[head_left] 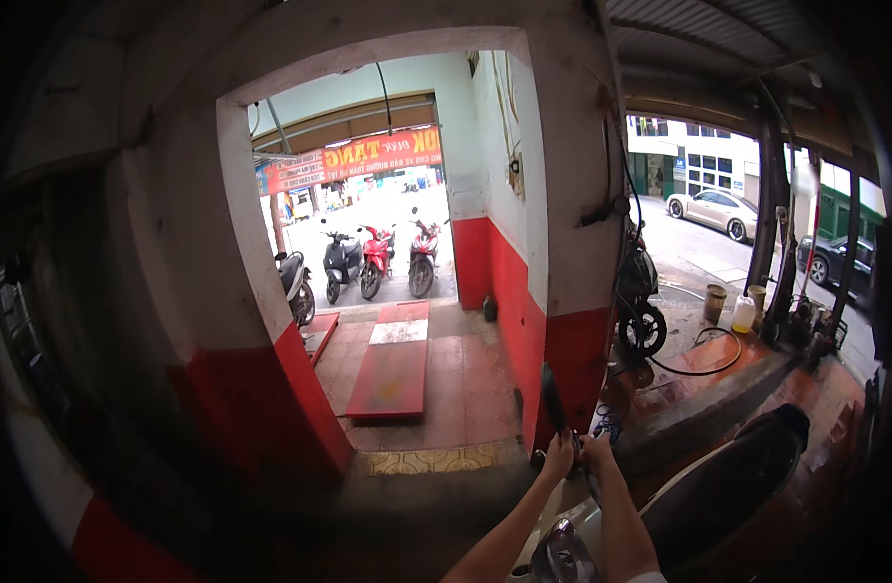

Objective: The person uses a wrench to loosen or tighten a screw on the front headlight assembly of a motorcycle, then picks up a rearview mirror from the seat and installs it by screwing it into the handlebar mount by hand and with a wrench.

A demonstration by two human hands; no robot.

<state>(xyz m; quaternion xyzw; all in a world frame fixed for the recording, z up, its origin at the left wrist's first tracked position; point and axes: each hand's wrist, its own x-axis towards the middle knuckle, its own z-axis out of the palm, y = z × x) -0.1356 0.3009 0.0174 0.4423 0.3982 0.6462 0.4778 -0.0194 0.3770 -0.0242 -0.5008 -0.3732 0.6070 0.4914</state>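
Observation:
My left hand [559, 457] and my right hand [595, 451] are close together at the lower right of the middle, over a parked scooter. Fingers of both hands are closed. From between them a long dark part [553, 396] rises up and to the left; it may be a mirror seen edge-on. My left hand grips its lower end. What my right hand pinches beside it is too small to make out. Below my forearms is the scooter's shiny front cover [562, 552], and its long black seat [737, 486] stretches off to the right.
A red-and-white wall pillar [577, 360] stands just ahead. Through the doorway lie a red lift platform [387, 374] and several parked motorbikes [373, 260]. To the right are a low concrete ledge [698, 413], a black hose [703, 371], a yellowish jug [744, 314] and another motorbike [643, 325].

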